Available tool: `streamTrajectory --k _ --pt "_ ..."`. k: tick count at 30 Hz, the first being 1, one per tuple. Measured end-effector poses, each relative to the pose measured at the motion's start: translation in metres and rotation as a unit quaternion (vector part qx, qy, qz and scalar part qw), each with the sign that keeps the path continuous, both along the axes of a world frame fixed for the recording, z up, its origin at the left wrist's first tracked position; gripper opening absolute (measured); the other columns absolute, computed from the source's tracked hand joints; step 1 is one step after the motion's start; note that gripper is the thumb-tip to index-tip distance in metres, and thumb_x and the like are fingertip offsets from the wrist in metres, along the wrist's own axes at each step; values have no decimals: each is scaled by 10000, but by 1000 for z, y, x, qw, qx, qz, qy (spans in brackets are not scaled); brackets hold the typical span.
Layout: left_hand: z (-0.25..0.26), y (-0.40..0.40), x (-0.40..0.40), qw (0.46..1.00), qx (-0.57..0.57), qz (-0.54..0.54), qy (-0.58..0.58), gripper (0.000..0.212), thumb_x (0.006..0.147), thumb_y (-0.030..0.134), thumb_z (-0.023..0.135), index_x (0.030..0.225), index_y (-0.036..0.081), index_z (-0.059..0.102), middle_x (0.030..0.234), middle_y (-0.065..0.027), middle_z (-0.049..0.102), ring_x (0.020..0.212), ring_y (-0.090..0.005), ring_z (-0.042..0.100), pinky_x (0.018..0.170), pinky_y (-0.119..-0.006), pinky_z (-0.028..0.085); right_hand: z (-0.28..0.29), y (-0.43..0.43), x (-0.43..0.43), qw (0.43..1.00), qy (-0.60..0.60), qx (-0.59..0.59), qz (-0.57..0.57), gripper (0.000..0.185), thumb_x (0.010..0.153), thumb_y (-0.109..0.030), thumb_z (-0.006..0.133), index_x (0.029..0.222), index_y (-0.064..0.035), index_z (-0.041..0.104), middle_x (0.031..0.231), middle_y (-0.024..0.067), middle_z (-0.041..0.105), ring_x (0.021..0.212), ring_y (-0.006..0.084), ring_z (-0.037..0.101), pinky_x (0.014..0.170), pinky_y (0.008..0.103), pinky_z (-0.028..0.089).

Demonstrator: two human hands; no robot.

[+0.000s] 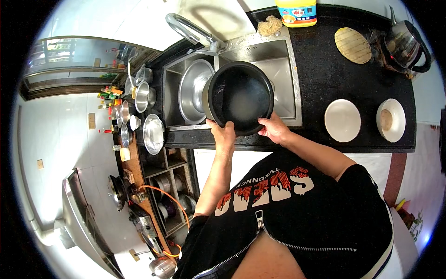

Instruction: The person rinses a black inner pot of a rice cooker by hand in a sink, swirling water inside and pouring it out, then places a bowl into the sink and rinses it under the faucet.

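Note:
Both hands hold a dark round cooking pot [243, 96], its wide mouth tilted up towards me, over the front of a double steel sink [295, 101]. My left hand [224, 136] grips the pot's lower left rim. At its lower right rim my right hand [273, 129] has thumb and fingers closed on the edge. Behind and left of the pot, a large steel basin [195, 91] leans in the left sink bowl, partly hidden by the pot. A chrome faucet [195, 29] arches at the sink's back. The inside of the pot looks dark, with a pale sheen.
Right of the sink, a white bowl [342, 120] and a stained bowl [390, 120] sit on the black counter [313, 83]. Farther back are a round slatted board [353, 45], an electric kettle [404, 45], a yellow jug [297, 15] and a fibre scrubber [270, 25]. Steel bowls [153, 134] stand left.

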State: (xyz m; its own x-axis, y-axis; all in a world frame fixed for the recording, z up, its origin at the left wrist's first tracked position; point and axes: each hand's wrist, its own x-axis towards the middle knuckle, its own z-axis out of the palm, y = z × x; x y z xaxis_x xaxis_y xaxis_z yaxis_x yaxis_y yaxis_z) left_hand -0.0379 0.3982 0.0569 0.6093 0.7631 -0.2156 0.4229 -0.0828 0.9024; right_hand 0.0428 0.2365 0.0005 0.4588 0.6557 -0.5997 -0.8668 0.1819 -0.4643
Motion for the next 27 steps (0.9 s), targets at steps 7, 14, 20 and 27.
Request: streamTrajectory --k 7,14,20,27 --pt "14 -9 4 997 45 24 59 864 717 54 515 1399 -37 -7 1202 -263 414 1001 -328 490 800 -384 438 -5 3 -2 1000 2 23 1 381 858 -61 509 1202 -173 392 1036 61 515 816 185 536 554 297 492" --pt "26 -18 7 998 55 16 9 781 684 8 504 1355 -76 112 1189 -332 423 1082 -398 494 973 -384 385 0 2 -3 1000 -1 25 1 359 848 -57 501 1174 -182 419 1013 51 531 773 177 544 561 295 489" --pt "15 -10 2 998 64 11 15 794 678 5 502 1355 -74 96 1186 -323 423 1084 -391 492 975 -387 386 -2 3 -6 999 8 32 4 360 849 -60 496 1177 -182 415 1003 51 534 764 169 550 576 288 488" --pt "10 -5 0 997 69 9 35 855 682 38 513 1371 -87 23 1262 -333 327 1142 -384 428 1010 -390 344 -4 4 -6 1000 4 29 2 354 851 -58 494 1174 -176 412 983 57 535 745 164 558 562 282 493"
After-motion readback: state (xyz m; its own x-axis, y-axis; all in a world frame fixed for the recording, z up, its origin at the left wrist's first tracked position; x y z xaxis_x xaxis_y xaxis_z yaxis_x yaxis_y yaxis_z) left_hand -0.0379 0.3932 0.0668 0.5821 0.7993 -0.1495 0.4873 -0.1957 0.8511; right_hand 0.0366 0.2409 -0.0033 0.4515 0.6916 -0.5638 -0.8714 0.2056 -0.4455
